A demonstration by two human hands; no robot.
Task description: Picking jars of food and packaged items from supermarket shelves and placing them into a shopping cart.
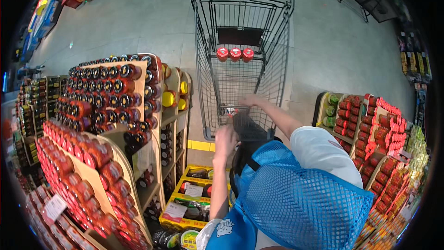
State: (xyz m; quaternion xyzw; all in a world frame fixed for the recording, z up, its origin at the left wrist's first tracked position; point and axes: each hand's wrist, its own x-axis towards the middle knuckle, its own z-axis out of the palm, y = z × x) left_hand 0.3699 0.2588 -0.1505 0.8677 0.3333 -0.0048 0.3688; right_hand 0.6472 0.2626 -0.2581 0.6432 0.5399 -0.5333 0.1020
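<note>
A dark metal wire shopping cart (242, 76) stands before me, its narrow end nearest my body. My right hand (252, 100) reaches over that near end, close to a rail; its fingers are blurred, so whether they grip anything is unclear. My left hand (225, 140), palm hidden, is bent beside the near left corner of the cart. Between both hands a small white and red item (230, 110) shows, partly covered and unclear. Inside the cart, three jars with red lids (235, 55) sit in a row below a black panel (240, 36) of the child seat.
To the left, wooden display shelves (163, 111) hold dark-lidded jars (104, 86) and red-lidded jars (73, 177). Yellow cartons (190, 198) sit low beside my left forearm. On the right is another jar display (367, 128). Grey tiled floor (156, 17) surrounds the cart.
</note>
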